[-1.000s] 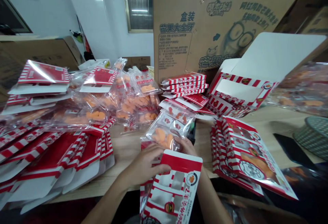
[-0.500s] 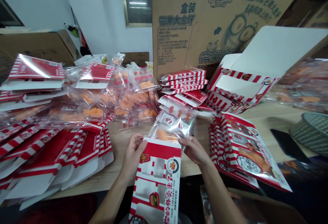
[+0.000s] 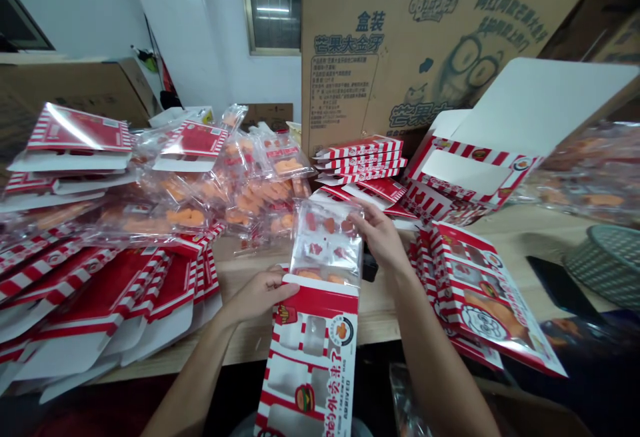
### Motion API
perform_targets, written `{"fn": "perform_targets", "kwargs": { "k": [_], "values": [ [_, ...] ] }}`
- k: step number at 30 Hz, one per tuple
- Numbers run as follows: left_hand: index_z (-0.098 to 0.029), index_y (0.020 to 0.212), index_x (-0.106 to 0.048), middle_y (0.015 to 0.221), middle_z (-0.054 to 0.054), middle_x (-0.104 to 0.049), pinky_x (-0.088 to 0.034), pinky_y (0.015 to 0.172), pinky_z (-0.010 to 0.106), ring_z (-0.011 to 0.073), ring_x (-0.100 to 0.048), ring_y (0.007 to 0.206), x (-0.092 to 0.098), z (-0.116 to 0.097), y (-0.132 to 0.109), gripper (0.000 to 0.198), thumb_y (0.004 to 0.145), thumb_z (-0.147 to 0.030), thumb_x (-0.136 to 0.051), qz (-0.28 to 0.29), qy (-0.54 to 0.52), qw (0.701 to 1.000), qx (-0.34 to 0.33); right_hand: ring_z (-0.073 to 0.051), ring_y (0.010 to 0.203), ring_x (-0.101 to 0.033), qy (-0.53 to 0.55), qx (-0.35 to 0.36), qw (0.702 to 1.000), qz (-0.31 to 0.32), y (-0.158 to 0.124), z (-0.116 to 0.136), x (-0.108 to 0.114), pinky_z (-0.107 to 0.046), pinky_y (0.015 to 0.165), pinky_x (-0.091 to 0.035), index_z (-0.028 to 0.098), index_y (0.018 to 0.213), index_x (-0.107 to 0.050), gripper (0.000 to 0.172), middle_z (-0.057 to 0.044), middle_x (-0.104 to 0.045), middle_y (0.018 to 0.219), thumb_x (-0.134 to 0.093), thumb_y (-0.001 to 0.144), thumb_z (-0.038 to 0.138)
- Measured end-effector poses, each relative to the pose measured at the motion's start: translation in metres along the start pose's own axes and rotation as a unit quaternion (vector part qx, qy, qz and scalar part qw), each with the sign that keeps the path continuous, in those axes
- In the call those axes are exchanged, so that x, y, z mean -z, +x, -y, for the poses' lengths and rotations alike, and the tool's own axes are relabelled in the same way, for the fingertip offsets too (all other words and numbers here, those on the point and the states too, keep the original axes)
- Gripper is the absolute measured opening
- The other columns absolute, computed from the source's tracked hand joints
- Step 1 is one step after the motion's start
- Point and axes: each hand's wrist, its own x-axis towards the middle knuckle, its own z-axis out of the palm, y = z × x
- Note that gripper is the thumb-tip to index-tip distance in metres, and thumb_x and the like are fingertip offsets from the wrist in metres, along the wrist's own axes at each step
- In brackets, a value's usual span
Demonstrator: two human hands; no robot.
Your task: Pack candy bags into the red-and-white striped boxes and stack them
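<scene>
My left hand [image 3: 261, 297] is closed on the upper left edge of a red and white printed box [image 3: 313, 350], its thumb over the front. The box has clear windows and its top end faces away from me. A clear packet of candy [image 3: 327, 240] stands partly inside that top end, its orange pieces at the box mouth and red pieces farther up. My right hand [image 3: 377, 230] grips the packet's upper right edge. A small dark object [image 3: 369, 268] lies on the table behind the packet, partly hidden.
Flattened boxes [image 3: 100, 310] and candy packets [image 3: 260, 190] pile up at left and centre. Filled boxes [image 3: 485, 284] are stacked at right, near a dark phone [image 3: 565, 284] and a basket [image 3: 607, 260]. An open display box [image 3: 480, 164] and a large carton [image 3: 350, 90] stand behind.
My right hand has moved from the packet's lower part up to its top right edge. The packet now stands straighter, its lower end in the box mouth. My left hand keeps the box.
</scene>
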Motion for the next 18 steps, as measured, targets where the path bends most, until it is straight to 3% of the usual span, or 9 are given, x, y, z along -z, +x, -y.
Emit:
{"fn": "perform_targets", "kwargs": {
  "k": [2,5,8,10,13,15,18],
  "values": [
    [-0.017,0.074,-0.066,0.081,0.003,-0.064,-0.045,0.067,0.026,0.0177,-0.057,0.074,-0.003,0.009,-0.002,0.026,0.075,-0.043,-0.06,-0.034,-0.012,0.999,-0.001,-0.009,0.058,-0.057,-0.018,-0.033,0.999,0.037,0.001,-0.001,0.004,-0.018,0.055,-0.043,0.025,0.098,-0.066,0.032,0.005,-0.066,0.07,-0.071,0.068,0.033],
    [-0.019,0.08,-0.056,0.08,0.0,-0.061,-0.045,0.065,0.025,0.0158,-0.056,0.072,-0.006,0.026,-0.004,0.027,0.075,-0.046,-0.058,-0.116,-0.039,0.992,-0.012,-0.01,0.06,-0.058,-0.029,-0.078,0.993,0.088,-0.013,-0.009,0.008,-0.02,0.058,-0.045,0.023,0.09,-0.07,0.027,0.004,-0.068,0.071,-0.073,0.064,0.032],
    [-0.019,0.073,-0.047,0.106,0.004,-0.056,-0.043,0.073,0.023,0.0155,-0.055,0.087,-0.009,0.037,-0.003,0.03,0.074,-0.046,-0.059,-0.188,-0.056,0.98,-0.034,-0.014,0.069,-0.061,-0.044,-0.134,0.974,0.178,-0.04,-0.022,0.004,-0.024,0.065,-0.047,0.018,0.071,-0.072,0.019,-0.001,-0.07,0.076,-0.075,0.062,0.034],
    [-0.019,0.069,-0.044,0.117,0.005,-0.051,-0.042,0.077,0.023,0.0161,-0.053,0.096,-0.012,0.04,-0.003,0.032,0.074,-0.047,-0.059,-0.214,-0.062,0.974,-0.046,-0.016,0.076,-0.061,-0.043,-0.158,0.961,0.221,-0.06,-0.031,-0.001,-0.026,0.07,-0.048,0.017,0.066,-0.072,0.023,-0.003,-0.07,0.084,-0.075,0.06,0.038],
    [-0.02,0.07,-0.042,0.091,0.001,-0.057,-0.043,0.067,0.022,0.0134,-0.055,0.078,-0.019,0.041,-0.006,0.033,0.076,-0.048,-0.056,-0.219,-0.08,0.972,-0.035,-0.015,0.074,-0.06,-0.041,-0.196,0.947,0.25,-0.082,-0.039,-0.006,-0.025,0.069,-0.048,0.018,0.077,-0.074,0.026,-0.002,-0.069,0.085,-0.073,0.063,0.04],
    [-0.021,0.071,-0.041,0.069,-0.003,-0.053,-0.041,0.057,0.021,0.0111,-0.051,0.061,-0.023,0.041,-0.006,0.033,0.077,-0.051,-0.054,-0.214,-0.09,0.972,-0.017,-0.015,0.067,-0.059,-0.044,-0.22,0.94,0.258,-0.088,-0.041,-0.007,-0.025,0.066,-0.048,0.018,0.076,-0.074,0.023,-0.001,-0.068,0.077,-0.071,0.067,0.04],
    [-0.02,0.068,-0.041,0.061,-0.006,-0.048,-0.04,0.053,0.02,0.01,-0.047,0.055,-0.023,0.045,-0.001,0.036,0.075,-0.052,-0.056,-0.224,-0.091,0.97,0.005,-0.017,0.066,-0.06,-0.053,-0.229,0.942,0.238,-0.09,-0.047,-0.006,-0.028,0.066,-0.049,0.019,0.067,-0.073,0.023,-0.002,-0.068,0.07,-0.07,0.067,0.041]
  ]
}}
